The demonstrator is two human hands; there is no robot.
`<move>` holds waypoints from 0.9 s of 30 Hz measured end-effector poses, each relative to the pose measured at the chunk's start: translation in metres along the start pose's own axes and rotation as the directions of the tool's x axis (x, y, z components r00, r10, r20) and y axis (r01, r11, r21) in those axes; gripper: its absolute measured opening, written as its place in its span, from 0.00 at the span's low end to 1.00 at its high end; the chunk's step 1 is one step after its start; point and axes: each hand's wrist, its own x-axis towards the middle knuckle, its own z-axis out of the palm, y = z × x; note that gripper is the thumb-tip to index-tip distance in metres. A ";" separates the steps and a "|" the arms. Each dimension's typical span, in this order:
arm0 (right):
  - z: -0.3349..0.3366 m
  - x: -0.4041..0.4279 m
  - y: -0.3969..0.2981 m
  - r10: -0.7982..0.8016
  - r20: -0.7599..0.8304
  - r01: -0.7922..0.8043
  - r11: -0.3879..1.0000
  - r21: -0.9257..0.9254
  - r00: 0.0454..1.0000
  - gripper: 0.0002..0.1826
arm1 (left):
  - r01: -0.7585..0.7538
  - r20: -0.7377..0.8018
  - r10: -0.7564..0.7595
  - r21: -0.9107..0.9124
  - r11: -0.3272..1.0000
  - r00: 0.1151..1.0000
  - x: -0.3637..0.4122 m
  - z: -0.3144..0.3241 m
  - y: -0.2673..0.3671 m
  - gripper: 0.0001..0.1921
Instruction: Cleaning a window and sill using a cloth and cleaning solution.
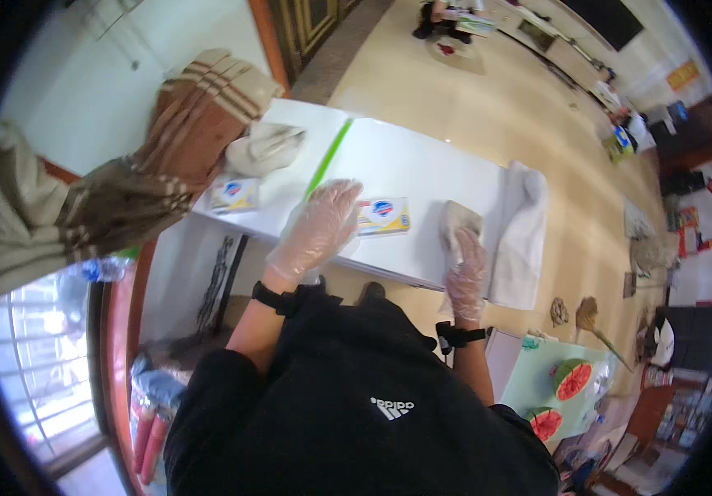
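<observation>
On the white tabletop point(418, 161), my left hand point(325, 226), in a clear plastic glove, lies over the near edge beside a soap box point(385, 216). Whether its fingers touch the box cannot be told. My right hand point(467, 273), gloved too, grips a folded greyish cloth point(460, 217) on the tabletop. A white towel point(520, 235) hangs over the table's right end, right of that hand. A second soap box point(235, 194) and a crumpled light cloth point(266, 149) are at the left end. A green strip point(329, 158) crosses the tabletop above my left hand.
A brown and beige curtain point(188, 124) hangs against the table's left end. At the lower right, a pale green table point(532, 384) holds cut watermelon halves point(573, 379). A broom point(588, 313) lies on the tiled floor. Another person point(449, 15) is at the far top.
</observation>
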 end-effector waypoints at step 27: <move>-0.002 -0.004 -0.003 0.100 -0.064 -0.101 0.995 -0.014 0.993 0.38 | 0.307 -0.201 -0.300 0.004 0.952 0.933 -0.045 -0.100 -0.044 0.31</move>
